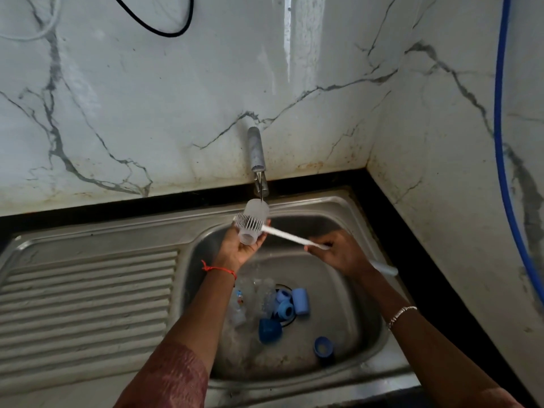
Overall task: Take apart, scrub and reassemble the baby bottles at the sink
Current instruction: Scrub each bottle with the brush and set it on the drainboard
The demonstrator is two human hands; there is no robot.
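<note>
Head view: under the tap [256,154], my left hand [238,250] grips the bottle [254,213], its mouth toward me. My right hand [343,256] grips the brush [282,234], which lies across the bottle. Blue caps [300,301] lie below.

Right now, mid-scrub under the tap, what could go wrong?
1. The bottle is wet under the running tap, and the left hand holds only one end; a push from the brush could knock it into the sink.
2. Blue rings lie over the drain; they may slow the outflow, or a small part could slip in.
3. The right hand has its grip far down the handle, so the bristles could skid off.
</note>
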